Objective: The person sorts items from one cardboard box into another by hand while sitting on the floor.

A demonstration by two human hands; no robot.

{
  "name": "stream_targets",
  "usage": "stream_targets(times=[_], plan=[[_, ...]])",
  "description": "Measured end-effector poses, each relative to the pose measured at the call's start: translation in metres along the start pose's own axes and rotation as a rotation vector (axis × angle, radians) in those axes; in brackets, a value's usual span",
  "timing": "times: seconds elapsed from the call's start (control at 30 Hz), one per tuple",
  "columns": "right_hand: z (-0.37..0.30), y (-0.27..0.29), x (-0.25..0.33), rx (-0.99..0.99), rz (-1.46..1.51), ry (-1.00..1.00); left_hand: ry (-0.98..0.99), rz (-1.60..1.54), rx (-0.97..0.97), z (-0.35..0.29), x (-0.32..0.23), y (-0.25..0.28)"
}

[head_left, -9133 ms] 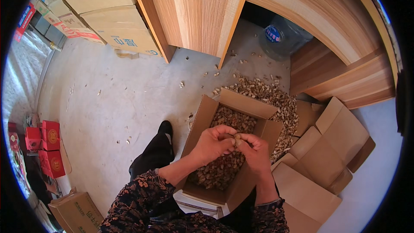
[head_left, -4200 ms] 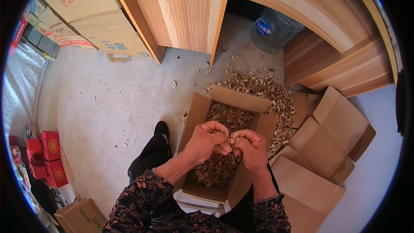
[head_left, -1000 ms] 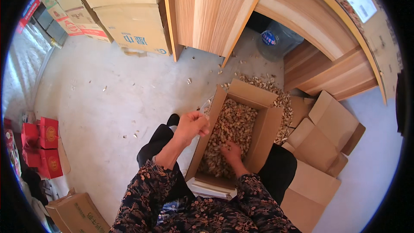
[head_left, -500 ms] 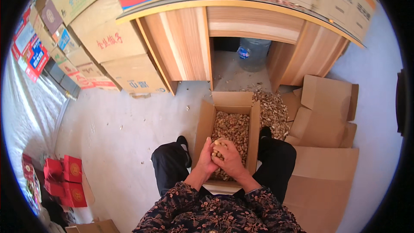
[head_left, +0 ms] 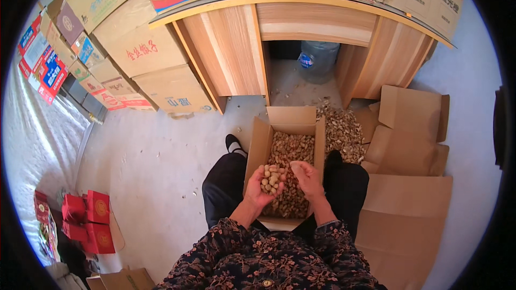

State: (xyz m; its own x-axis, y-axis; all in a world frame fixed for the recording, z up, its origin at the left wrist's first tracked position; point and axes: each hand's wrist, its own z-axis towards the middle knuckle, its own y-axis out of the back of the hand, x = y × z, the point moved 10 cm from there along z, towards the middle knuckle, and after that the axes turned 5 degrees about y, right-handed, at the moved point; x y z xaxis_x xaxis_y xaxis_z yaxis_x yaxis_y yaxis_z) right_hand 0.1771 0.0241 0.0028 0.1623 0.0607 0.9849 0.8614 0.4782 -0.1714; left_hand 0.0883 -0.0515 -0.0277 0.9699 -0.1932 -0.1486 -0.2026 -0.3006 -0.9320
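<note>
My left hand (head_left: 258,192) is cupped palm up over the open cardboard box (head_left: 258,142), fingers curled round a heap of unshelled peanuts (head_left: 272,180). To its right, my right hand (head_left: 308,181) hovers above the same box, thumb and fingertips drawn together. Whatever may be between those fingertips is too small to make out. More loose peanuts (head_left: 293,149) fill the bottom of the box, which stands on the floor between my knees.
Broken shells (head_left: 344,135) lie heaped right of the box, beside flattened cardboard (head_left: 406,204). Ahead stands a wooden desk (head_left: 317,20) with a large clear water bottle (head_left: 318,62) beneath it. Stacked cartons (head_left: 156,48) are at the left; red gift boxes (head_left: 97,225) sit lower left.
My hands were clasped together round the peanuts; now they are apart. The right has moved off to the right, leaving the peanuts in my left palm. The left knee has shifted inward.
</note>
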Motion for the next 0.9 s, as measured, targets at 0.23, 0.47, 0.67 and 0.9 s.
stream_targets(times=[0.23, 0.47, 0.67, 0.9], plan=[[-0.030, -0.045, -0.060, 0.215, 0.230, -0.459, -0.005, -0.110, 0.092, -0.012, -0.009, -0.006], [-0.032, -0.068, -0.057, 0.328, 0.478, -0.483, 0.007, -0.139, 0.140, -0.026, -0.011, -0.011], [-0.036, -0.082, -0.048, 0.378, 0.467, -0.538, 0.039, -0.139, 0.117, -0.026, -0.006, -0.020], [-0.038, -0.078, -0.053, 0.473, 0.409, -0.480, 0.013, -0.089, 0.129, -0.024, -0.014, -0.037]])
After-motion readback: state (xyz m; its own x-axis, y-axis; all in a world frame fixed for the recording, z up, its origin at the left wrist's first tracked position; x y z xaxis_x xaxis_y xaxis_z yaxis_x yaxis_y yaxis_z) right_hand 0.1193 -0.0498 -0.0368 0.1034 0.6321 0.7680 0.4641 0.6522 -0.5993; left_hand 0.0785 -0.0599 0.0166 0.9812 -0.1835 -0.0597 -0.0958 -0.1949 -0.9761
